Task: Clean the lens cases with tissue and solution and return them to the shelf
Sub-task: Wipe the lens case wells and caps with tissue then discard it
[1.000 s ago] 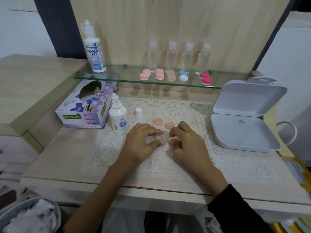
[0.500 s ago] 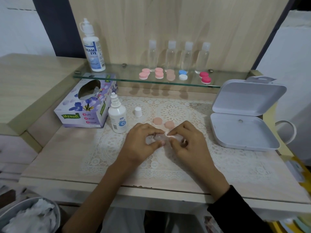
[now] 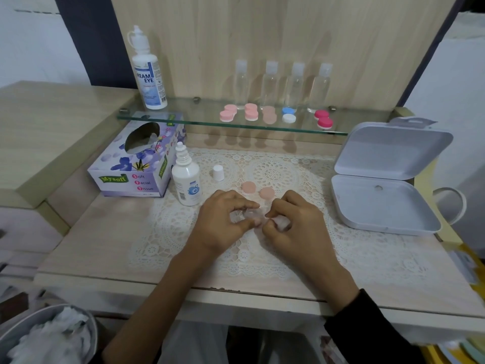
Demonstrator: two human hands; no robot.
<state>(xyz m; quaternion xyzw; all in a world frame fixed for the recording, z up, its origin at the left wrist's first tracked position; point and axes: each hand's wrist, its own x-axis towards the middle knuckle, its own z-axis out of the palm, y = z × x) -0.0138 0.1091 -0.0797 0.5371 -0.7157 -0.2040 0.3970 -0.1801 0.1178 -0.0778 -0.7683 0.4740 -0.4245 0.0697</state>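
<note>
Mid-task: the left hand pinches the clear lens case, the right hand grasps tissue, its two pink caps off, shelf return pending.

Pale wood desk, lower centre of the frame; front edge chipped. Light wood-grain back panel, upper centre. Glass shelf fixed across the panel on small metal pegs. Second beige wooden surface, a step higher, at left. Dark vertical strip, upper left; white wall beside it. White wall, far right. Lighting even, soft.
</note>
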